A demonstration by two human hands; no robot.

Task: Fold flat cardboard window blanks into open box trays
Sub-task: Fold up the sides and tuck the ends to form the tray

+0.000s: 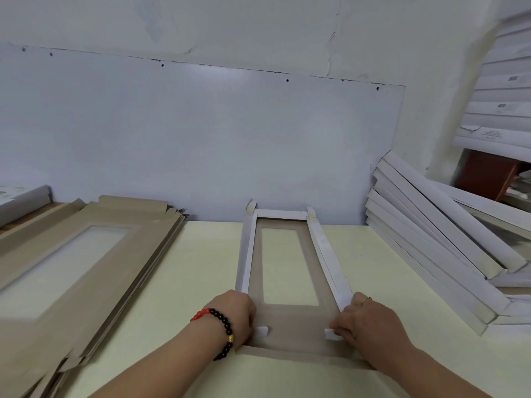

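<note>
half-folded tray (290, 320) mid-table, flat blanks (71, 254) left, finished trays (436, 239) stacked right

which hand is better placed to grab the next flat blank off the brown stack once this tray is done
Left, probably. The stack of flat brown cardboard window blanks lies on the left hand's side; the right hand would have to cross over the half-folded tray.

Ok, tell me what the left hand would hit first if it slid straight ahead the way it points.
Probably the folded-up left side wall of the box tray, which starts just beyond the left hand and runs away toward the wall; depth is hard to judge.
</note>
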